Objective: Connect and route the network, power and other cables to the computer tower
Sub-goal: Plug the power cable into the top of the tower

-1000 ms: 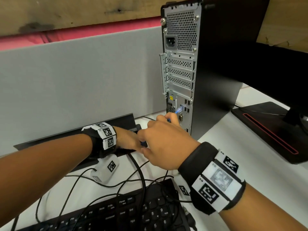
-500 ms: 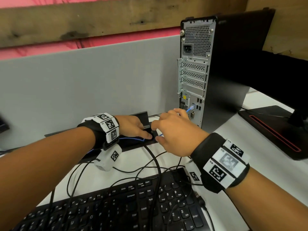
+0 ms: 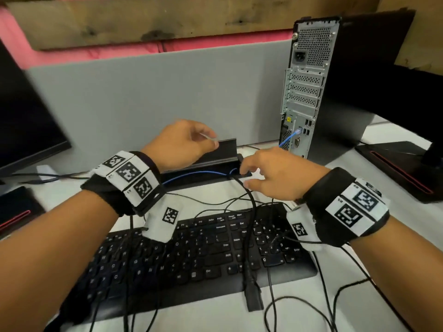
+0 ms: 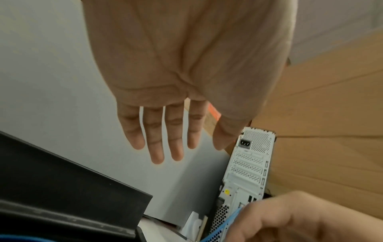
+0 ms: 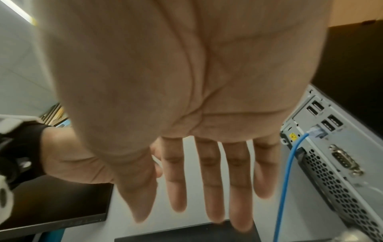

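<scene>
**A:** What's changed on the big items?

**B:** The tower (image 3: 311,87) stands at two o'clock on the table (image 3: 215,317), rear panel toward me. The blue cable (image 3: 288,138) is now seated in its network port. A second ago my right hand was still at that port with the plug; now it has let go.

**A:** And the trough?

**B:** The cable trough (image 3: 223,152) lies at twelve o'clock. The blue cable runs along inside it, then rises to the port. Half a second ago my left hand was pressing down there; it has lifted.

**A:** Hands?

**B:** The left hand (image 3: 182,142) hovers above the trough, fingers (image 4: 157,147) straight and spread, holding nothing. The right hand (image 3: 278,176) sits at one o'clock, pulled back from the tower, fingers (image 5: 213,188) relaxed, also empty.

**A:** So where does that leave me?

**B:** I judge network done. The power socket (image 3: 300,58) near the tower's top is empty, and the power plug (image 3: 251,293) lies at six o'clock over the keyboard (image 3: 191,255). That looks next.
</scene>
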